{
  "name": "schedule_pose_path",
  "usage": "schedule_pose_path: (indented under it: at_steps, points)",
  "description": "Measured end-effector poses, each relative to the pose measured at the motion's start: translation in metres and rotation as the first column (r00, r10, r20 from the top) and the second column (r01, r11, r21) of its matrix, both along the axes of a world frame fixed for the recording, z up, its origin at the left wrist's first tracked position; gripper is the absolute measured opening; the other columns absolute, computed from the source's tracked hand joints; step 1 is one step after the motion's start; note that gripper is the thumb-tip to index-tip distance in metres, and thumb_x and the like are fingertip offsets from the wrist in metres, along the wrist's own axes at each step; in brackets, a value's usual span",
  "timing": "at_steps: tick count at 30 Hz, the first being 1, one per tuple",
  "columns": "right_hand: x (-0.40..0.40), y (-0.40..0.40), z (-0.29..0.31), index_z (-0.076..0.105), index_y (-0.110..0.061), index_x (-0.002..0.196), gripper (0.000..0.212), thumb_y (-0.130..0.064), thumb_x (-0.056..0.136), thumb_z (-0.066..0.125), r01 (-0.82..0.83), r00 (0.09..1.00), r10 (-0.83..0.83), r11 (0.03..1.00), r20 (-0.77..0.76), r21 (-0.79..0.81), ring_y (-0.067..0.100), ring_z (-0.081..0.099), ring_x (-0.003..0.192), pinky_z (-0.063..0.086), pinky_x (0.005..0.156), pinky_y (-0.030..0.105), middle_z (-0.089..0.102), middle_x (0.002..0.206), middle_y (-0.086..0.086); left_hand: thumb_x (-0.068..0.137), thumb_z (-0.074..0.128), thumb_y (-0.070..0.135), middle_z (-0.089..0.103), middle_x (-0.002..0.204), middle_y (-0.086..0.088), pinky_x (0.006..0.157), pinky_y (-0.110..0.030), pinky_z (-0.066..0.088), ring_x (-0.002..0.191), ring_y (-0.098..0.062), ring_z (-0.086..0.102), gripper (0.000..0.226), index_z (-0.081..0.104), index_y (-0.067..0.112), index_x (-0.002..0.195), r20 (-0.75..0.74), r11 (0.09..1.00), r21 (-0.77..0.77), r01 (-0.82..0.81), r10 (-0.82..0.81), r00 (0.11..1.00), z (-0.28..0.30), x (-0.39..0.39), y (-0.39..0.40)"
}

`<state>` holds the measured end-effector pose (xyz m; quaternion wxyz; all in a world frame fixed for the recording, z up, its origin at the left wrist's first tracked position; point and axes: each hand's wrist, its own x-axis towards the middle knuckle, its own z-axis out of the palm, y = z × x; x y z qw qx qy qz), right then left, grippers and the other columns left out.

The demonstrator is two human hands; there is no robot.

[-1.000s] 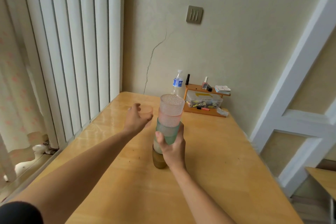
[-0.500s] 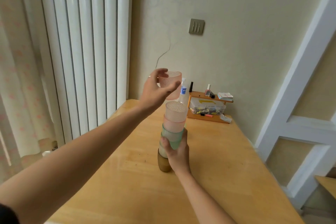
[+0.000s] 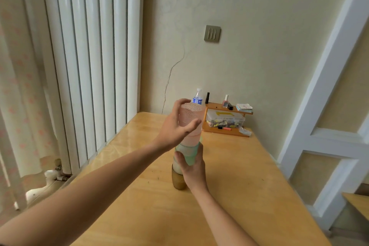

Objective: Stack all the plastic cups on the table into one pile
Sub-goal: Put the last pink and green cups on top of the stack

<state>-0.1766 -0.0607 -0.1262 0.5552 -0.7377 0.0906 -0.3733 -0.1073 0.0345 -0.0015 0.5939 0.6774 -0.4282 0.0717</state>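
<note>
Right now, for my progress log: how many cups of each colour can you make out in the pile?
pink cups: 2
green cup: 1
whitish cup: 1
brown cup: 1
Total: 5 discernible; some rims are hidden, so possibly more.

Cup stack on table
</note>
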Motion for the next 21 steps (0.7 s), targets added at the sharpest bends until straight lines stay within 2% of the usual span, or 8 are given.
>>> schedule_pose_path:
  at_steps: [3,6,8,10,13,17,21]
  points:
    - [0.0,-0.001,0.0,0.042,-0.03,0.143,0.077,-0.057,0.079,0.076,-0.012,1.0,0.012,1.0,-0.001,-0.003,0.006,0.067,0.114,0.057,0.09,0.027,0.068,0.127,-0.011,0.094,0.076,0.028,0.061,0.121,0.022,0.087,-0.012,0.054,0.102,0.01,0.065,0.064,0.039,0.026,0.147,-0.043,0.994,-0.106,-0.016,0.012,0.999,-0.01,-0.011,-0.007]
    - [-0.003,-0.007,0.001,0.041,-0.037,0.138,0.068,-0.057,0.082,0.073,-0.059,0.998,0.058,0.998,-0.039,-0.029,0.004,0.065,0.115,0.055,0.091,0.024,0.066,0.128,-0.01,0.088,0.074,0.035,0.054,0.124,0.036,0.091,-0.01,0.051,0.11,0.01,0.062,0.069,0.04,0.024,0.147,-0.043,0.981,-0.19,-0.038,0.03,0.999,-0.014,-0.015,-0.013]
    - [-0.009,-0.018,-0.006,0.039,-0.035,0.144,0.063,-0.06,0.089,0.059,-0.107,0.992,0.1,0.99,-0.08,-0.093,0.005,0.059,0.125,0.049,0.1,0.023,0.06,0.136,-0.007,0.085,0.073,0.038,0.051,0.127,0.041,0.095,-0.01,0.05,0.115,0.012,0.059,0.073,0.04,0.023,0.149,-0.05,0.974,-0.222,-0.042,0.031,0.998,-0.017,-0.013,-0.017]
    - [-0.017,-0.035,-0.018,0.037,-0.033,0.147,0.06,-0.061,0.095,0.043,-0.095,0.99,0.077,0.983,-0.114,-0.157,0.008,0.056,0.126,0.044,0.104,0.022,0.055,0.138,-0.004,0.085,0.073,0.042,0.054,0.132,0.029,0.096,-0.011,0.051,0.117,0.012,0.058,0.073,0.042,0.023,0.149,-0.067,0.97,-0.239,-0.054,0.039,0.997,-0.019,-0.009,-0.022]
    - [-0.021,-0.068,-0.029,0.046,-0.034,0.139,0.052,-0.062,0.096,0.033,0.087,0.985,-0.112,0.979,-0.133,-0.182,0.018,0.059,0.115,0.046,0.1,0.03,0.056,0.126,-0.001,0.083,0.07,0.052,0.065,0.117,0.015,0.085,-0.012,0.053,0.104,0.01,0.063,0.06,0.054,0.022,0.132,-0.109,0.969,-0.235,-0.072,0.047,0.993,-0.021,-0.001,-0.028]
    - [-0.004,-0.108,-0.025,0.059,-0.027,0.13,0.029,-0.039,0.104,0.051,0.173,0.926,-0.257,0.939,-0.275,-0.297,0.019,0.06,0.118,0.046,0.094,0.028,0.05,0.126,-0.002,0.083,0.07,0.057,0.07,0.114,0.01,0.084,-0.014,0.056,0.104,0.002,0.066,0.059,0.059,0.021,0.129,-0.131,0.971,-0.221,-0.089,0.061,0.989,-0.021,0.017,-0.036]
    - [0.031,-0.127,-0.014,0.058,-0.033,0.137,0.035,-0.029,0.102,0.055,0.069,0.881,-0.242,0.915,-0.406,-0.397,0.02,0.058,0.122,0.045,0.102,0.027,0.045,0.137,0.002,0.083,0.068,0.058,0.071,0.117,0.004,0.084,-0.013,0.057,0.108,-0.006,0.067,0.06,0.059,0.022,0.13,-0.142,0.97,-0.236,-0.059,0.026,0.99,-0.023,0.026,-0.041]
